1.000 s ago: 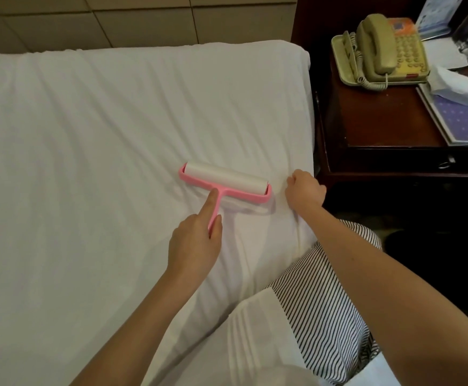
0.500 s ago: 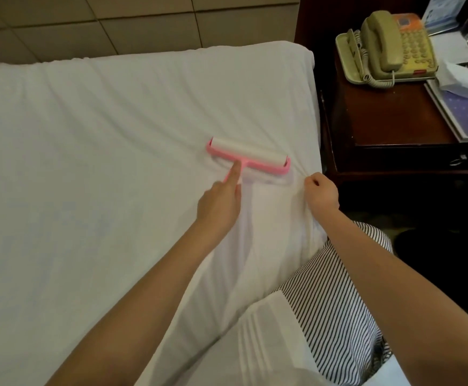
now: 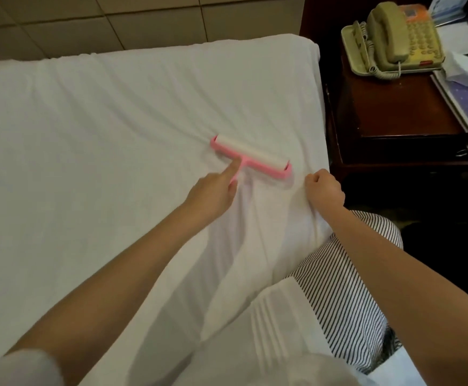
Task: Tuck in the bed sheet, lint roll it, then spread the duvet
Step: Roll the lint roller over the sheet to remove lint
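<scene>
**Roller on the sheet, both hands busy**

The pink lint roller [image 3: 251,157] lay flat on the white bed sheet [image 3: 116,135], its pale roll facing away from the person and its handle pointing back toward them. The left hand [image 3: 213,195] held that handle just behind the roller's crossbar, with the fingers curled around the stem and the forefinger stretched straight along it up to the bar. Just to the right of the roller, at the edge of the mattress, the right hand [image 3: 324,190] was closed into a fist on a bunch of the sheet. Creases ran from the fist toward the roller. Beyond the roller stood a padded headboard [image 3: 116,23]. Farther right of the roller stood a dark wooden nightstand [image 3: 388,107], which bore a beige telephone [image 3: 394,37]. Nearer than the roller, below the right forearm, a striped garment [image 3: 347,288] showed.
</scene>
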A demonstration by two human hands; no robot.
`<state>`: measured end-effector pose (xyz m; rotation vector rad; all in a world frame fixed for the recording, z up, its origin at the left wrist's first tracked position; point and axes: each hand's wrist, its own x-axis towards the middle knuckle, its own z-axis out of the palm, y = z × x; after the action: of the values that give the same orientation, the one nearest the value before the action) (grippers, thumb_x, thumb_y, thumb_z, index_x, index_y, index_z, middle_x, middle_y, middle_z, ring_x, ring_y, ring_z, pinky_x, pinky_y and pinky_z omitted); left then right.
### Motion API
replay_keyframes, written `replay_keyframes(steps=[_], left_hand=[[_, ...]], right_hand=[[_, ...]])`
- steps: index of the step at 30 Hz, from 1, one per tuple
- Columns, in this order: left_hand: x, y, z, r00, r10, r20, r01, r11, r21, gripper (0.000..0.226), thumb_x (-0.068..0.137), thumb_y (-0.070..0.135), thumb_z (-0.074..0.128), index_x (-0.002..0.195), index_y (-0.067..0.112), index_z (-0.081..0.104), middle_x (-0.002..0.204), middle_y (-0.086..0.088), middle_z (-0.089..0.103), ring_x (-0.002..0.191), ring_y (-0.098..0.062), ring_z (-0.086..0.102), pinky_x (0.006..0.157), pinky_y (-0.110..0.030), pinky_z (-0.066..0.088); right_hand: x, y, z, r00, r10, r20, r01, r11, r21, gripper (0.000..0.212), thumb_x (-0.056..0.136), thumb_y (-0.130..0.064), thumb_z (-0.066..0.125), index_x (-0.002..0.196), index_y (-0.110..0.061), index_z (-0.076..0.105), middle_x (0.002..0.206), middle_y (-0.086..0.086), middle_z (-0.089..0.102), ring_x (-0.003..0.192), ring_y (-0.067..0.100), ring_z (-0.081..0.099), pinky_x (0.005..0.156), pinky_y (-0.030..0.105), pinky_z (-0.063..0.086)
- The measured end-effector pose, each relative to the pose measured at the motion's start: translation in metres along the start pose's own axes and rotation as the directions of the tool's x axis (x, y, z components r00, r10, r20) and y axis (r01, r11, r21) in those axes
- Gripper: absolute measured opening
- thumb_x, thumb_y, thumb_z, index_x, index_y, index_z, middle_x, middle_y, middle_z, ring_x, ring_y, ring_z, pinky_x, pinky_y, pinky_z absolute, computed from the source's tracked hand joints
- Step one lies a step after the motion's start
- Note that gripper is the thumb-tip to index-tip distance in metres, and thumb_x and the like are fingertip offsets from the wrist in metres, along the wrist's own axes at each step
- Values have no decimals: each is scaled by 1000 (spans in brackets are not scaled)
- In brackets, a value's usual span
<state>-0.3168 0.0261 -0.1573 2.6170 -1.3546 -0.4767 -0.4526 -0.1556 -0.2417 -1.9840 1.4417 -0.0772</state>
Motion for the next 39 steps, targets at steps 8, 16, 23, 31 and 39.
replay_keyframes(steps=[8, 16, 23, 31, 39], left_hand=[[-29, -6, -18, 997, 11, -76, -15, 998, -56, 53, 98, 27, 38, 146, 42, 21, 70, -6, 48, 74, -32, 56, 63, -30, 40], [-96, -47, -15, 993, -114, 44, 114, 994, 5, 55, 99, 27, 36, 145, 47, 15, 70, -5, 51, 72, -28, 57, 65, -30, 42], [-7, -18, -2, 996, -57, -74, 48, 991, -121, 54, 100, 25, 35, 149, 34, 16, 77, -10, 52, 83, -30, 55, 67, -29, 38], [-133, -67, 0, 997, -76, 21, 77, 996, -40, 62, 97, 24, 41, 146, 42, 8, 58, 4, 42, 59, -18, 47, 60, -30, 38], [-62, -46, 11, 996, -71, -56, 64, 990, -127, 60, 99, 24, 39, 149, 35, 8, 70, -6, 48, 80, -33, 59, 65, -29, 37]], right_hand=[[-25, 21, 1, 998, -32, -57, 31, 999, -14, 17, 96, -29, 43, 88, -14, 46, 84, 6, 55, 88, 29, 53, 86, 39, 38], [-34, 16, 9, 980, 98, -174, -51, 966, 254, 18, 99, -17, 37, 95, -8, 52, 82, 6, 52, 78, 24, 49, 73, 35, 40], [-46, 23, 9, 990, 88, -107, -68, 981, 180, 28, 96, -41, 41, 90, -13, 45, 76, -1, 51, 78, 23, 52, 86, 40, 40], [-52, 28, 7, 995, 12, -99, -4, 997, 76, 21, 97, -23, 40, 93, -8, 54, 79, 4, 54, 77, 24, 52, 87, 42, 45], [-77, 19, 14, 931, -264, -253, 232, 961, -149, 30, 96, -22, 43, 118, -6, 55, 113, 11, 57, 108, 30, 50, 93, 40, 35]])
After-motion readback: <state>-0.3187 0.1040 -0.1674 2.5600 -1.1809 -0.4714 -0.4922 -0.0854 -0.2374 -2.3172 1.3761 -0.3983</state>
